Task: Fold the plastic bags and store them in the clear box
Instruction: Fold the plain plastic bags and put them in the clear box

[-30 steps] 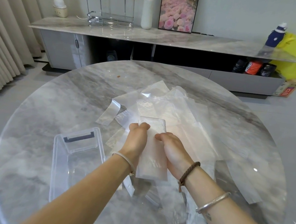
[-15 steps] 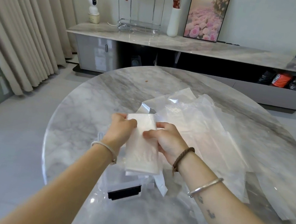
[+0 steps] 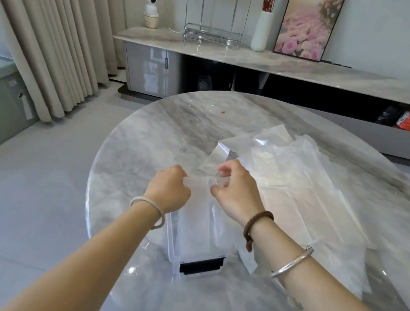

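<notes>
- Folded bag (image 3: 196, 212) — one — lies lengthwise inside the clear box (image 3: 172, 243), probably being laid flat so more can stack on top.
- Left hand (image 3: 168, 188) curls on the bag's far edge, steadying it. Right hand (image 3: 237, 190) hovers at the other corner, fingers loosely spread, gripping nothing I can make out.
- One box sits near the desk (image 3: 146, 146) edge, black latch (image 3: 201, 264) toward the person.
- Loose bags (image 3: 304, 196) overlap just right of the box — several, too translucent to count.

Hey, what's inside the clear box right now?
A folded plastic bag lies in the clear box, showing white through its walls. The left hand and right hand cover the far end, so that part, and anything beneath the bag, cannot be seen.
</notes>
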Demonstrator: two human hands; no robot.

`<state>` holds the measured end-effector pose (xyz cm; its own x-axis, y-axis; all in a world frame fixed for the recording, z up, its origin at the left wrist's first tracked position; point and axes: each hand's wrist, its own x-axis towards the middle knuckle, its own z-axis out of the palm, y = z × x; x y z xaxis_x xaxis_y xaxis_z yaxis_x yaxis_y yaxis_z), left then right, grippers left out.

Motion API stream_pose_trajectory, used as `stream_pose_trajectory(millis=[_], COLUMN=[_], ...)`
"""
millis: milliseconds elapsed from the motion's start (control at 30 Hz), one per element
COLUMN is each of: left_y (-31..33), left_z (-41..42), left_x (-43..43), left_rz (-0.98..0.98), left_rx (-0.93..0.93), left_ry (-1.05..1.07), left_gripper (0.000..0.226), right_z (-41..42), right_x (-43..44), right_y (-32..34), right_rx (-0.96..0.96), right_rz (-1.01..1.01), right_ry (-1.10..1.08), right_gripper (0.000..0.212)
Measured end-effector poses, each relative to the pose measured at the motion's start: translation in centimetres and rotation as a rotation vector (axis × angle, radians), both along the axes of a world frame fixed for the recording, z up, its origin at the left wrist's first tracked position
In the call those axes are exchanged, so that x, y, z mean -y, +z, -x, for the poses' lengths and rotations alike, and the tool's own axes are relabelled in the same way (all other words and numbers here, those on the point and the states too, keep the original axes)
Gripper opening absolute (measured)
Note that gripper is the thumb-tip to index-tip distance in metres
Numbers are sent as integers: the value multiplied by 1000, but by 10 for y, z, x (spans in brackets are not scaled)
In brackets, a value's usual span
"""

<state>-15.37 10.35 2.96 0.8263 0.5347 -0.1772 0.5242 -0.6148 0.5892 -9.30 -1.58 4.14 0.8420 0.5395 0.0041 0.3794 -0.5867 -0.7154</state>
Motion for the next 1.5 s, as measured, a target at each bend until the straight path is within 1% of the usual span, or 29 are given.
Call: stream_pose_trajectory(millis=[67, 100, 200, 267, 300, 367, 433, 500, 567, 667, 700, 767, 833, 900, 1000, 1033, 1067, 1100, 1133, 1167, 1200, 1233, 1267, 1300, 1333, 1367, 1433, 1500], left_y=[1, 0, -1, -3, -4, -4, -2, 1, 2, 1, 1, 2, 6, 13, 20, 20, 20, 18, 16, 13, 10, 6, 2, -2, -6, -9, -16, -21], left_z=[0, 0, 1, 2, 3, 4, 3, 3, 3, 5, 5, 2, -3, -10, -25, -31, -37, -43, -49, -54, -59, -62, -65, -66, -68, -71, -73, -74], left_x=[4, 7, 11, 11, 11, 10, 8, 4, 1, -2, -2, 0, 6, 18, 41, 49, 58, 67, 77, 86, 94, 102, 109, 115, 120, 123, 127, 129], left_rz=[-133, -208, -466, -606, -652, -701, -680, -620, -545, -442, -418, -377, -335, -275, -207, -197, -189, -181, -174, -168, -163, -158, -158, -161, -162, -164, -191, -299], left_rx=[-61, -90, -174, -209, -217, -203, -134, -64, -47, -52, -38, 14, 82, 163, 270, 294, 312, 318, 310, 285, 249, 204, 158, 114, 79, 51, -10, -90], left_ry=[-43, -78, -209, -269, -290, -300, -256, -197, -155, -107, -94, -81, -89, -124, -172, -187, -208, -236, -269, -307, -343, -379, -408, -431, -447, -459, -515, -657], left_gripper=[35, 36, 36, 32, 32, 36, 39, 41, 40, 39, 39, 40, 39, 36, 35, 36, 37, 39, 41, 42, 43, 43, 44, 44, 44, 45, 50, 61], right_z=[4, 6, 12, 18, 19, 19, 17, 15, 15, 13, 12, 10, 4, -4, -14, -18, -24, -30, -38, -46, -53, -60, -66, -70, -73, -75, -74, -72], right_x=[1, 1, -3, -6, -7, -9, -10, -13, -17, -24, -24, -22, -14, 0, 28, 39, 51, 64, 76, 89, 100, 109, 118, 123, 128, 132, 135, 137], right_y=[-3, -6, -15, -18, -20, -25, -28, -28, -25, -25, -26, -23, -16, -7, 1, 0, -4, -9, -16, -24, -33, -41, -48, -52, -56, -58, -61, -57], right_rx=[115, 201, 525, 658, 684, 685, 652, 591, 500, 439, 437, 421, 368, 283, 118, 83, 76, 94, 120, 138, 141, 129, 92, 42, -3, -24, 23, 100], right_rz=[104, 197, 498, 606, 639, 689, 749, 812, 891, 1012, 1006, 893, 709, 477, 71, -42, -99, -86, 1, 138, 296, 440, 544, 597, 608, 598, 588, 569], right_ry=[133, 206, 388, 467, 495, 541, 574, 608, 656, 694, 688, 646, 583, 498, 208, 92, -13, -92, -146, -182, -205, -216, -225, -240, -256, -259, -240, -230], right_gripper=[30, 27, 30, 32, 34, 36, 34, 28, 23, 29, 33, 39, 40, 38, 33, 32, 32, 31, 30, 30, 37, 49, 60, 69, 72, 72, 59, 42])
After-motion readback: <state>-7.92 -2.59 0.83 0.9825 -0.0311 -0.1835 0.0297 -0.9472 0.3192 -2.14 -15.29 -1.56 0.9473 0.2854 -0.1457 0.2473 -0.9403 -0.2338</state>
